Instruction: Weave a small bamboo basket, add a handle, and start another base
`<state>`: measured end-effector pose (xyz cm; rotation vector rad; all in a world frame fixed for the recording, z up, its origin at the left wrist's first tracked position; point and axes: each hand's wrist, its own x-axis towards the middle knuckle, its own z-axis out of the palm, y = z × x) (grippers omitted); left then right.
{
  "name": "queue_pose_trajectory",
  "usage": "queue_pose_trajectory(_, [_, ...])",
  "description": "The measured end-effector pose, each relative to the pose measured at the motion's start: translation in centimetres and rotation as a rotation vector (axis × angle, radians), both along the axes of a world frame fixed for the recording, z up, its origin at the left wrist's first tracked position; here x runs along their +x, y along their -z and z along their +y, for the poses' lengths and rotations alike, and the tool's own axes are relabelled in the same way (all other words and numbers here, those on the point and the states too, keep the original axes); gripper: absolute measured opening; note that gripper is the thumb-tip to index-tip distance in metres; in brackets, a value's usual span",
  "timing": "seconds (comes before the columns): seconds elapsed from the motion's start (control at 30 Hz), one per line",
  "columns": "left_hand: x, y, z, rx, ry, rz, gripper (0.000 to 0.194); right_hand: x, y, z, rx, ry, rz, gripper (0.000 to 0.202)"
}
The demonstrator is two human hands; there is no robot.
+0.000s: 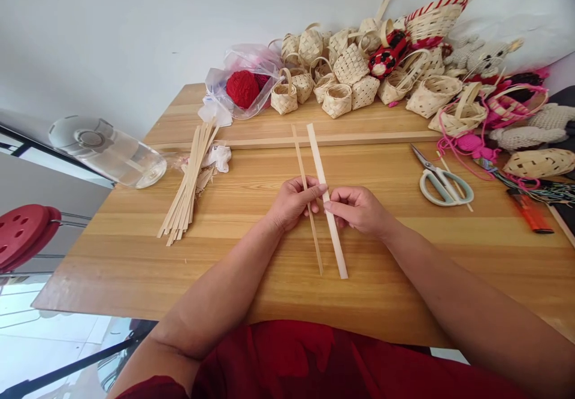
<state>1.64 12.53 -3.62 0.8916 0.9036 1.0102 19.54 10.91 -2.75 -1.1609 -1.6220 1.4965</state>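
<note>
My left hand (293, 204) pinches a narrow wooden strip (316, 246) between thumb and fingers, near its middle. Its thumb tip also reaches onto a wider, paler wooden strip (339, 255). That wider strip is gripped at mid-length by the thumb and fingers of my right hand (359, 208). Both strips lie side by side, slanting away from me with a small gap between them. To the left, a bundle of similar loose strips (186, 189) rests on the wooden table (251, 177).
Woven baskets (338, 99) crowd the back, with red yarn (242, 89) in a plastic bag beside them. Scissors (442, 183) and an orange-red tool (532, 212) lie to the right. A clear bottle (130, 156) stands at the left edge, near red stools (24, 231).
</note>
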Motion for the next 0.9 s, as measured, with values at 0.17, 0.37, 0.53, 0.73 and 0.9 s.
queue_pose_trajectory(0.17, [0.04, -0.24, -0.12, -0.016, 0.000, 0.009, 0.053, 0.15, 0.06, -0.05, -0.003, -0.024, 0.008, 0.035])
queue_pose_trajectory(0.37, [0.02, -0.26, -0.22, -0.012, 0.034, 0.028, 0.052, 0.10, 0.21, 0.14, -0.043, 0.035, 0.089, 0.033])
queue_pose_trajectory(0.53, [-0.01, 0.00, -0.05, -0.007, -0.004, 0.004, 0.050, -0.08, 0.36, -0.11, -0.011, 0.087, 0.084, 0.031])
queue_pose_trajectory(0.73, [-0.07, -0.06, -0.06, 0.001, 0.022, 0.012, 0.050, -0.10, 0.24, -0.26, -0.001, 0.078, 0.079, 0.032])
queue_pose_trajectory(0.9, [-0.09, 0.03, -0.01, 0.028, 0.025, 0.017, 0.049, -0.09, 0.32, -0.12, 0.015, 0.101, 0.088, 0.034])
